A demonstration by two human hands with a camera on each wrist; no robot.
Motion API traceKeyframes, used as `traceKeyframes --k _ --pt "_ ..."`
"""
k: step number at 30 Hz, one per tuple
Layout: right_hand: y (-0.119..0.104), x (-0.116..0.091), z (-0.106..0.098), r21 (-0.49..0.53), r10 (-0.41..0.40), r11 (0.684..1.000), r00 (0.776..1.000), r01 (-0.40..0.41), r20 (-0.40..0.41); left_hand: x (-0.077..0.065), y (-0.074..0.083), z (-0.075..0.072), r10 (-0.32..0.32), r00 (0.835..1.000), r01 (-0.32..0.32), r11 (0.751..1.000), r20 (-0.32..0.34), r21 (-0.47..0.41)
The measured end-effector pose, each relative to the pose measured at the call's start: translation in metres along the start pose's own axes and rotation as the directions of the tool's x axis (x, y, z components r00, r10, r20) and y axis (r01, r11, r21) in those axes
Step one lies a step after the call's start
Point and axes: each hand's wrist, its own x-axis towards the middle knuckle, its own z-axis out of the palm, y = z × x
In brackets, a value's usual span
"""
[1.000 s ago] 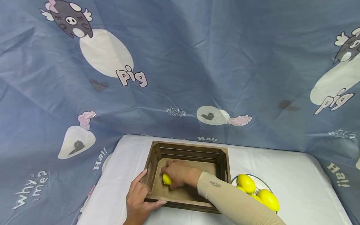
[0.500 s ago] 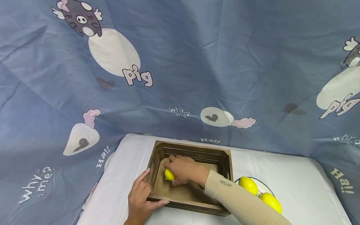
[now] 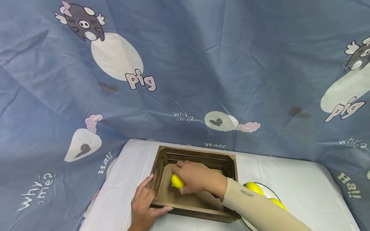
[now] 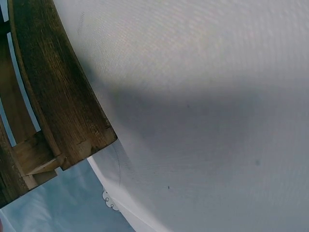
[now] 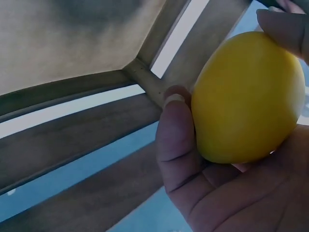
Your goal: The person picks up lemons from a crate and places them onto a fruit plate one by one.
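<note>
My right hand [image 3: 196, 177] holds a yellow lemon [image 3: 177, 181] inside a brown wooden crate [image 3: 199, 213]. Up close in the right wrist view, the fingers [image 5: 176, 140] curl round one side of the lemon [image 5: 248, 99] and the thumb lies at its upper edge. The crate's slatted walls show behind it. My left hand [image 3: 143, 201] grips the crate's near left corner, thumb along the front rim and fingers on the left side. In the left wrist view only the crate's wood [image 4: 63, 92] and cloth are seen; the left hand is almost wholly out of that frame.
To the crate's right, a white plate [image 3: 267, 191] with a dark rim carries lemons [image 3: 254, 187], partly hidden by the right sleeve [image 3: 260, 205]. White cloth [image 3: 303, 186] covers the table. A blue printed curtain [image 3: 185, 80] hangs behind and at the sides.
The right hand, with the lemon in its grip, has shifted a little to the right within the crate. The left hand stays at the crate's corner.
</note>
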Motion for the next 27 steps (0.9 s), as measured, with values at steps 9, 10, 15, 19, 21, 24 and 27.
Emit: traceKeyframes --k 9,10,15,19,21,24,27 --pt "0.006 -0.038 -0.015 0.052 0.012 0.999 1.000 -0.013 0.026 0.002 0.001 0.000 0.018 0.999 -0.018 1.000 -0.026 -0.004" --pt "0.007 -0.042 -0.017 0.060 0.014 0.998 1.000 -0.015 0.016 0.002 0.001 0.000 0.021 0.999 -0.021 1.000 -0.027 -0.005" --pt "0.015 -0.069 -0.031 0.122 0.024 0.992 0.997 -0.015 -0.074 0.004 0.001 0.001 0.033 0.999 -0.033 0.999 -0.032 -0.018" --pt "0.021 -0.094 -0.037 0.190 0.061 0.981 0.983 -0.028 -0.171 0.004 0.001 0.003 0.045 0.998 -0.046 0.999 -0.036 -0.027" --pt "0.024 -0.105 -0.037 0.237 0.086 0.971 0.974 -0.034 -0.211 0.004 0.001 0.003 0.043 0.998 -0.044 0.999 -0.035 -0.026" --pt "0.028 -0.120 -0.031 0.298 0.130 0.953 0.956 -0.049 -0.262 0.004 0.001 0.002 0.038 0.999 -0.038 0.999 -0.036 -0.024" --pt "0.031 -0.135 -0.022 0.339 0.183 0.938 0.930 -0.067 -0.320 0.003 0.001 0.002 0.030 0.999 -0.030 0.999 -0.030 -0.024"
